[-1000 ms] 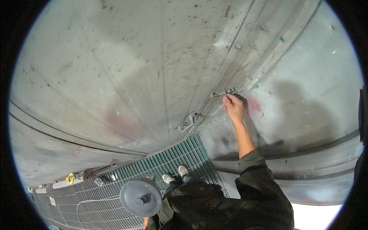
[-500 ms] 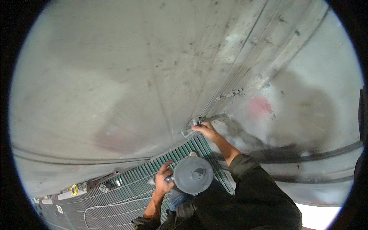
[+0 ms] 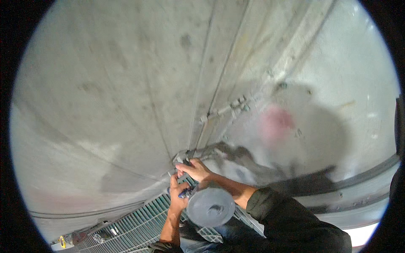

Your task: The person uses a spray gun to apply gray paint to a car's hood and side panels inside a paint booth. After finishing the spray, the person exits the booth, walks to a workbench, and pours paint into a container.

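An industrial workshop, by the look of slatted grating (image 3: 131,222) underfoot and scuffed, seamed grey walls (image 3: 105,88)

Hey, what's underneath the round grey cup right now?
Around its edge, jeans and grating show below; whatever lies directly beneath the cup is hidden.

2 hands (image 3: 179,199) are near a grey cup (image 3: 210,206).
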